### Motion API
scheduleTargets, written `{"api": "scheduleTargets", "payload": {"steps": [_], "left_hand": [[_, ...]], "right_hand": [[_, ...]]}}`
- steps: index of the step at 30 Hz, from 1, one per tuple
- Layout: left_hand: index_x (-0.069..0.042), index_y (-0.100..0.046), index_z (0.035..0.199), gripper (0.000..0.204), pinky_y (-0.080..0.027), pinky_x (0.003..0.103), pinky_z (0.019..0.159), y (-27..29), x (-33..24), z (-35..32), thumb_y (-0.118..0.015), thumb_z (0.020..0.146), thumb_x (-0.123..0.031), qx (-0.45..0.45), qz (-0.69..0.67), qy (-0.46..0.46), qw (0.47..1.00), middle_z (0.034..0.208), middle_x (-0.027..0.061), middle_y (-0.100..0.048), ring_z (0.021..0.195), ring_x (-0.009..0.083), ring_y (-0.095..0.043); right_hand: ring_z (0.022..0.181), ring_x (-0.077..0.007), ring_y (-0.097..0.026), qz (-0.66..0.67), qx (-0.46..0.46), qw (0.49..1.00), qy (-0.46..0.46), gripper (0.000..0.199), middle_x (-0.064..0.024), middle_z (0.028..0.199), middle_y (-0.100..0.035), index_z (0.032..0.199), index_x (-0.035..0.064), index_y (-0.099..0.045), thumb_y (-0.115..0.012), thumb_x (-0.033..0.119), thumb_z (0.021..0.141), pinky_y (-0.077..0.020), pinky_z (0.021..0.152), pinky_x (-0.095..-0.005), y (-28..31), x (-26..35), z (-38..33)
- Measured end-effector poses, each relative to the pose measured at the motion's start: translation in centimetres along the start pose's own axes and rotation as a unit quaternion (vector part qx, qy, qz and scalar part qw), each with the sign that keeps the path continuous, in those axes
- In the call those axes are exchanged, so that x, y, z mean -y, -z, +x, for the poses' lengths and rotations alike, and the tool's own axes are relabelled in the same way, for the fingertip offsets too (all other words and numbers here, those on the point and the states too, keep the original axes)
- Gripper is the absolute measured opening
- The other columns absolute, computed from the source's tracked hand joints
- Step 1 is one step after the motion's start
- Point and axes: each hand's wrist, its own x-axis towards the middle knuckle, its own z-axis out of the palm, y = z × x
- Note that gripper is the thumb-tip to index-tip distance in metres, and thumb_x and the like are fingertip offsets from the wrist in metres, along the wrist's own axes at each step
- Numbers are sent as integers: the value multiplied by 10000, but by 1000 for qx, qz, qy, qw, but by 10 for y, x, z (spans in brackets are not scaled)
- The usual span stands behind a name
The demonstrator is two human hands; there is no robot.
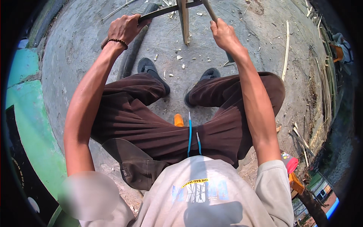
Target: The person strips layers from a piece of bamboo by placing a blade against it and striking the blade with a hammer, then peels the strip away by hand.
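Note:
My left hand, with a beaded bracelet at the wrist, is closed around the near end of a long dark blade. That blade runs to the right across an upright split piece of pale wood or bamboo at the top middle. Closed in my right hand is a wooden stick or handle. Its upper end meets the blade's far end at the frame's top edge. Whether the two are joined or only touching, I cannot tell. The upper part of the split piece is cut off by the frame.
A dark pole lies on the concrete beside my left foot. Pale chips are scattered between and beyond my shoes. One long thin strip lies at right, and a bundle of strips lines the far right. A green ledge borders the left.

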Motion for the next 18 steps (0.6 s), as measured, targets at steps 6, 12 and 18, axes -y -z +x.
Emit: {"api": "scheduleTargets", "payload": {"steps": [6,12,18], "left_hand": [[-104,-722,890,542,-561,449,625,-2,6,-22,-563,931,-621,-4,-16,26,1000,729,154,-700,735,359,-718],[-96,-694,862,510,-532,480,583,-2,-20,-6,-579,945,-586,19,-13,-1,1000,723,171,-690,705,383,-696],[-122,-721,925,530,-565,466,624,-10,-2,-19,-564,926,-628,10,-12,23,1000,744,173,-701,733,374,-716]], "right_hand": [[721,-382,-680,209,-11,972,-104,411,-179,736,-670,948,15,-591,-485,397,1057,-520,668,-423,82,95,-8],[741,-434,-669,10,19,996,-87,435,-192,746,-673,927,2,-588,-495,409,1050,-511,655,-451,-3,17,-16],[460,-95,-493,251,-66,965,-47,419,6,598,-483,865,59,-482,-468,424,1070,-395,413,-275,66,79,-1]]}}
